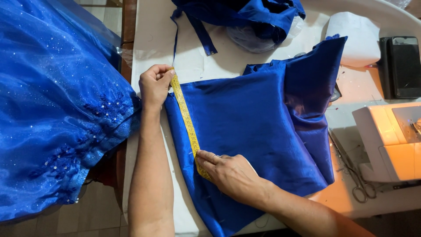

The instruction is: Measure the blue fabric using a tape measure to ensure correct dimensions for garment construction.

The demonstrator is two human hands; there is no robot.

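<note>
Measuring the blue satin edge.
My left hand (pixel 154 85) pinches the yellow tape measure (pixel 187 122) at its upper end; my right hand (pixel 230 173) presses its lower end onto the blue fabric (pixel 258 127), the tape running upper left to lower right.

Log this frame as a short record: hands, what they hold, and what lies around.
left hand: pinches the top end of the tape
right hand: presses the tape down on the cloth
cloth: blue satin, folded, on the table
right of cloth: scissors, sewing machine
left of table: sequinned blue dress
</note>
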